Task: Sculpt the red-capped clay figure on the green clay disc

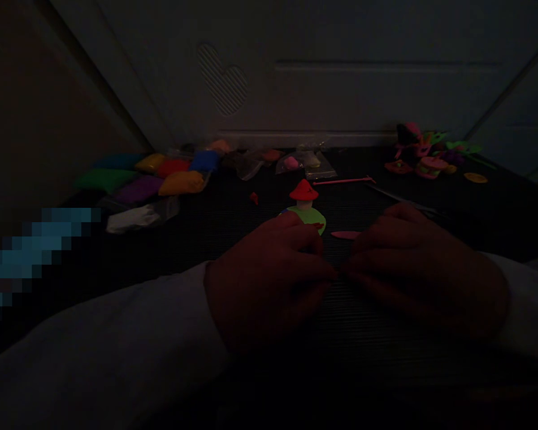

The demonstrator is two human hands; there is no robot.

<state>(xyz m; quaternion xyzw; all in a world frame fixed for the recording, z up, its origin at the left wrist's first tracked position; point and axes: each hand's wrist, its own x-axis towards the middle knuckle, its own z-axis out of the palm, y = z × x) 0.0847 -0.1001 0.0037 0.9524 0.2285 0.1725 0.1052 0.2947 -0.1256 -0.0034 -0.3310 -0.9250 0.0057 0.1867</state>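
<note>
Mushroom figure (303, 204) stands just beyond left hand (271, 280), left of right hand (421, 269). Both curl inward; too dark to tell any grip.

I'm standing in what looks like a home, in a dim corner given over to crafts. The pale panel (363, 101) behind the dark, ridged surface (197, 239) carries a striped heart (226, 89), a homely bit of decoration. Plump packets (182, 183) in green, purple, orange and blue lie to the left like hobby supplies. A little red-capped mushroom (303, 192) stands on a green base, and small, bright ornaments (430, 166) cluster at the far right.
</note>
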